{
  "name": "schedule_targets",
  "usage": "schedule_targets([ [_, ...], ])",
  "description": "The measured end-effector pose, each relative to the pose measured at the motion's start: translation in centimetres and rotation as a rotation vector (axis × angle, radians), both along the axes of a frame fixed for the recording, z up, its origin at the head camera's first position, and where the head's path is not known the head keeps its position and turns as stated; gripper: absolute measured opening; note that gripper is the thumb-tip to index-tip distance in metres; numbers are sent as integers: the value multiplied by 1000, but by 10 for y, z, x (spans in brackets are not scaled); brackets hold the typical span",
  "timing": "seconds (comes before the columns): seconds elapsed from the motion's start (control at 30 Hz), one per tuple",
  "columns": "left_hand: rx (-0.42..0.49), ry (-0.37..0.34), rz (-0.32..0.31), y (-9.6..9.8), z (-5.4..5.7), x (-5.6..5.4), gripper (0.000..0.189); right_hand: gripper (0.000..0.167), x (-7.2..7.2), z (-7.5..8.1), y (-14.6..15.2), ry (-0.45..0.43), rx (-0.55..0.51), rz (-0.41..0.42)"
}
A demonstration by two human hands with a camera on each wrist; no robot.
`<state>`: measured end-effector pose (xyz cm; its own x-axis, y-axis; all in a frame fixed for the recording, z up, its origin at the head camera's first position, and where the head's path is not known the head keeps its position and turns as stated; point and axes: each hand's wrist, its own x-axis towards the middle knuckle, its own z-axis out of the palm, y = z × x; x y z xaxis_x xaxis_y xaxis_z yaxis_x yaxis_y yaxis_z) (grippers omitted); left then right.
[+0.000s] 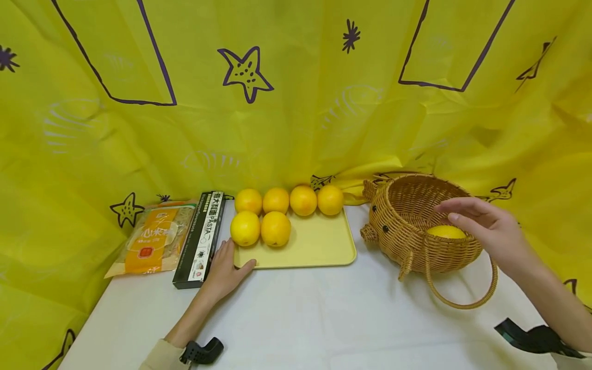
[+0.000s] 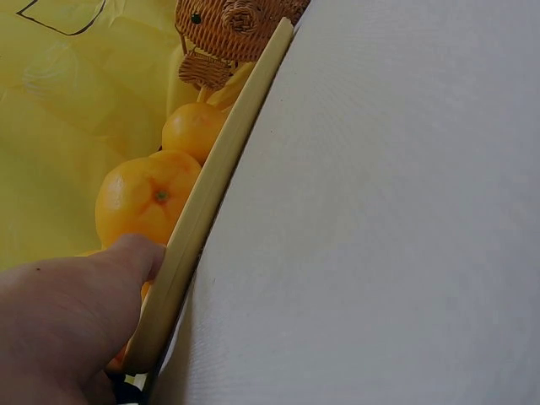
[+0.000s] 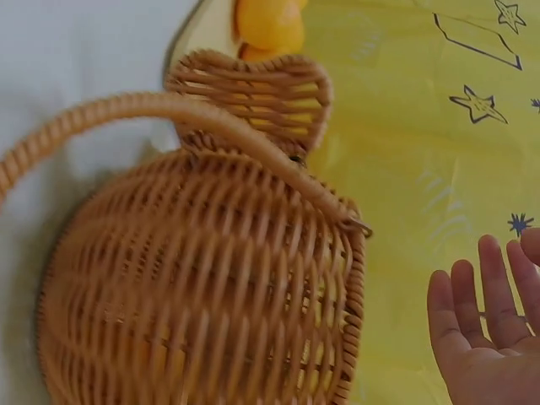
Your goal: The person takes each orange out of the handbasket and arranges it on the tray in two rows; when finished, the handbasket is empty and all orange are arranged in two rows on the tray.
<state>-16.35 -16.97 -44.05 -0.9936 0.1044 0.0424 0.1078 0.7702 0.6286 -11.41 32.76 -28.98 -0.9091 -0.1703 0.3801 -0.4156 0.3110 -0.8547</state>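
My left hand (image 1: pixel 226 275) rests against the front left corner of a pale yellow tray (image 1: pixel 319 246), fingers along its side and thumb over its front edge. Several oranges (image 1: pixel 276 229) sit at the back and left of the tray. Above the right rim of a pig-shaped wicker basket (image 1: pixel 402 252) my right hand (image 1: pixel 490 226) hovers, holding nothing, its fingers apart in the right wrist view. Inside the basket lies one orange (image 1: pixel 446 232), just under that hand. The left wrist view shows my left thumb (image 2: pixel 139 251) at the tray's rim, its other fingers hidden.
Left of the tray lie a black-and-white pasta box (image 1: pixel 200 241) and an orange-labelled food packet (image 1: pixel 154 239). The basket's handle (image 1: pixel 462 306) hangs down toward the front. A yellow patterned cloth (image 1: pixel 296 118) hangs behind the white tabletop (image 1: pixel 296 313).
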Motion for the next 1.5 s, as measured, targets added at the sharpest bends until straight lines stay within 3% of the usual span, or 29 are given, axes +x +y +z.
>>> schedule_targets([
  [0.1,1,-12,-1,-1,0,0,92,25,-10,8,4,14,-151,58],
  [0.23,5,-23,0,-1,1,0,93,24,-26,22,9,30,-211,67],
  [0.37,8,-6,2,-1,1,1,92,23,-41,36,14,30,-149,28],
  [0.53,14,3,2,-1,1,2,92,25,-58,46,21,37,107,-98],
  [0.6,14,5,2,-1,1,2,92,26,-64,47,24,42,122,-95],
  [0.83,8,-4,1,-2,1,1,92,25,-88,47,38,61,-193,85],
  [0.97,10,-19,-3,-3,1,0,93,23,-100,50,44,34,-300,71],
  [1.17,8,-28,-2,-1,0,1,92,21,-116,57,49,-134,-513,45],
  [1.3,7,-32,-5,-1,1,0,93,24,-131,55,55,-223,-537,190],
  [1.5,1,-44,-3,-1,2,-1,93,39,-149,47,64,-264,-223,491],
])
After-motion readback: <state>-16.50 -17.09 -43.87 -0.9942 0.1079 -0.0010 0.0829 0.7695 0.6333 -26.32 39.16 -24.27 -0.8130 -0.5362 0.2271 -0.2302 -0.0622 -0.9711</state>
